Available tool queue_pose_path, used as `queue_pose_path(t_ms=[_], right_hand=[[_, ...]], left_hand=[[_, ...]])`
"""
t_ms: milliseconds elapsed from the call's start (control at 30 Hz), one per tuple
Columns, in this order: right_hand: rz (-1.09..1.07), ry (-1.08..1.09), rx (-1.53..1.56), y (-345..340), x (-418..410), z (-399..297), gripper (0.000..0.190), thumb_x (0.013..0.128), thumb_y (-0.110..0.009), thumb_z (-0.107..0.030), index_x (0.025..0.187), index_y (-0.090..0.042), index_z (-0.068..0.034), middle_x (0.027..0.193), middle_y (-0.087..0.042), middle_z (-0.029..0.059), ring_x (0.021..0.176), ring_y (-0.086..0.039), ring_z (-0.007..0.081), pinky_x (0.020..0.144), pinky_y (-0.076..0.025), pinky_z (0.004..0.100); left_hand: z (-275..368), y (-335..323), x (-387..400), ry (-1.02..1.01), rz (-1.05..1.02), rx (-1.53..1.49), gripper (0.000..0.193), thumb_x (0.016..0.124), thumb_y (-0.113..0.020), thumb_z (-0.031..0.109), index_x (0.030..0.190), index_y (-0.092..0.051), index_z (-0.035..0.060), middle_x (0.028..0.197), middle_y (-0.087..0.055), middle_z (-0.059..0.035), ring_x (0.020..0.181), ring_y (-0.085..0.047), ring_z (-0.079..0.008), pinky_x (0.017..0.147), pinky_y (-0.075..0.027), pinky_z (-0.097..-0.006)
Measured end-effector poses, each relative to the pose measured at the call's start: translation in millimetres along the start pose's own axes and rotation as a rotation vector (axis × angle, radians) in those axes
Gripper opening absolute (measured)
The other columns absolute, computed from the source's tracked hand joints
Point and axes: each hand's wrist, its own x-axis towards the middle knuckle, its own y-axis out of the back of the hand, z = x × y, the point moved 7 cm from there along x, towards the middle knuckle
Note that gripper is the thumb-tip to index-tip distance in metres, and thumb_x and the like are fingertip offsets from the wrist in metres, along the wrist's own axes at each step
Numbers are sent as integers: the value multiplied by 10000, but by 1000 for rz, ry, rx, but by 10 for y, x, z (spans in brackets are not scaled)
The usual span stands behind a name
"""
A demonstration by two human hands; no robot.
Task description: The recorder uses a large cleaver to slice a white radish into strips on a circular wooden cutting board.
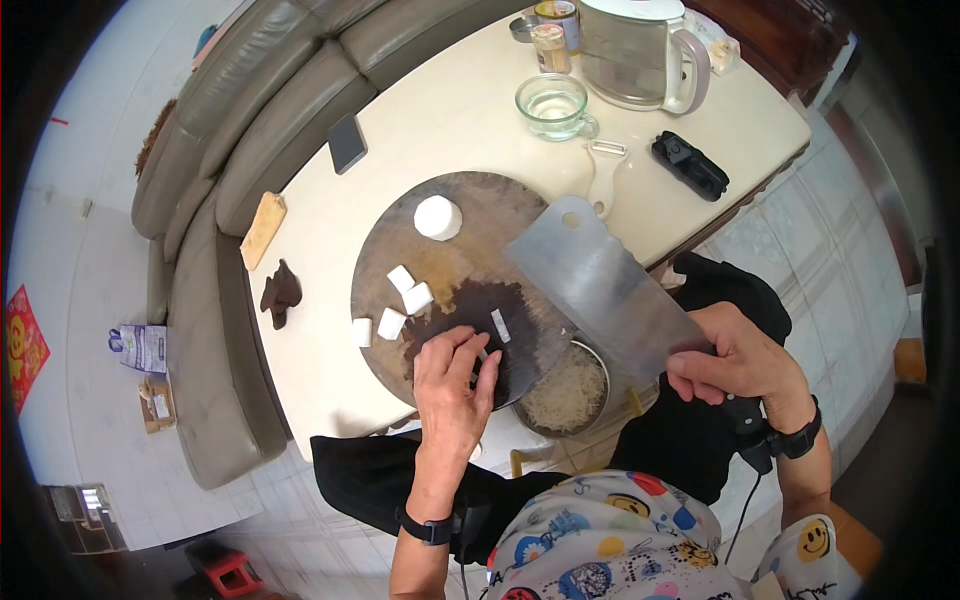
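Note:
My right hand (pixel 739 356) grips a broad metal cleaver (pixel 600 289) by its handle end. The blade slants up and left across the right edge of a round wooden chopping board (pixel 382 217). My left hand (pixel 454 371) rests at the board's near side, fingers bent down; whether something sits under the fingertips is hidden. Just beyond them lies a thin white strip (pixel 500 325) on the dark wet patch. Several white blocks, probably radish, lie to the left, one block (pixel 418 298) among them. A thick white round piece (pixel 438 217) stands at the far side.
Below the table edge, a metal pot (pixel 566 397) holds pale shreds. Beyond the board are a peeler (pixel 604 176), a glass cup of liquid (pixel 553 109), a pitcher (pixel 626 56) and a black device (pixel 690 165). A dark phone-like slab (pixel 347 144) and a brown cloth-like item (pixel 281 292) lie left.

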Motion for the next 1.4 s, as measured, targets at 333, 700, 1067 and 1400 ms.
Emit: queue_pose_path(t_ms=[333,700,1067,1400], right_hand=[[-4,-22,-1,7,-25,29,146,903,-547,-105,803,-566,0,630,-590,11,451,-501,53,410,-383,195],[114,-29,-346,-284,-70,85,130,885,-536,-86,831,-555,31,592,-571,118,523,-574,228,511,-450,342],[-9,-72,-772,-799,-116,-59,185,798,-557,-52,898,-497,91,606,-577,201,530,-609,357,512,-481,418],[-100,-86,-882,-934,-71,-96,253,725,-600,-47,889,-484,106,688,-600,216,581,-638,351,501,-495,398]], left_hand=[[66,-188,199,-147,-146,-47,208,752,-720,52,947,-671,-3,1051,-619,-121,976,-575,-314,841,-441,-394],[277,-102,-179,-98,93,36,253,709,-768,47,941,-677,2,1015,-626,-124,930,-592,-308,822,-458,-381],[206,-138,-324,-252,31,-43,214,685,-757,1,877,-671,-36,928,-626,-121,926,-609,-294,856,-473,-423],[97,-190,-380,-270,39,-127,212,615,-742,-53,803,-644,-55,978,-639,-188,926,-611,-370,859,-475,-453]])
